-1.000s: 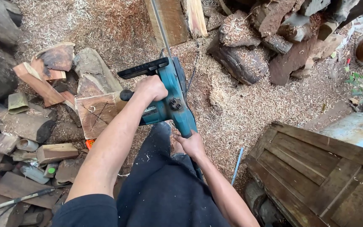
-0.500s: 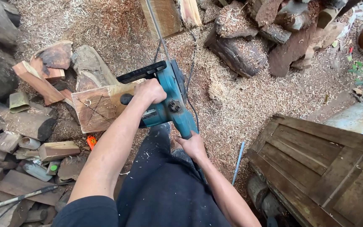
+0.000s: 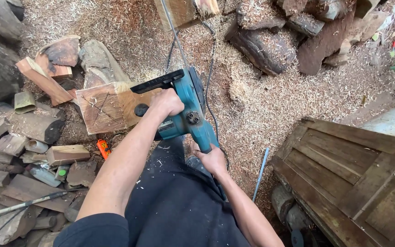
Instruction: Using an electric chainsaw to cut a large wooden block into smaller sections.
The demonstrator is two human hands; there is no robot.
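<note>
A teal electric chainsaw (image 3: 186,110) is gripped at the centre of the frame, the left hand (image 3: 166,101) clamped over its black front handle and the right hand (image 3: 212,158) closed around the rear grip just below. The saw body lies between the two hands, directly above the dark-trousered knees, and its thin guide bar (image 3: 173,32) runs toward the top edge, to a pale block there (image 3: 184,11). A kickback could be caused if the bar tip catches, and the black power cord (image 3: 210,91) trailing beside the saw could be snagged or cut. Footing could be lost on the sawdust (image 3: 261,114). A marked square wood block (image 3: 110,106) lies just left of the front hand.
</note>
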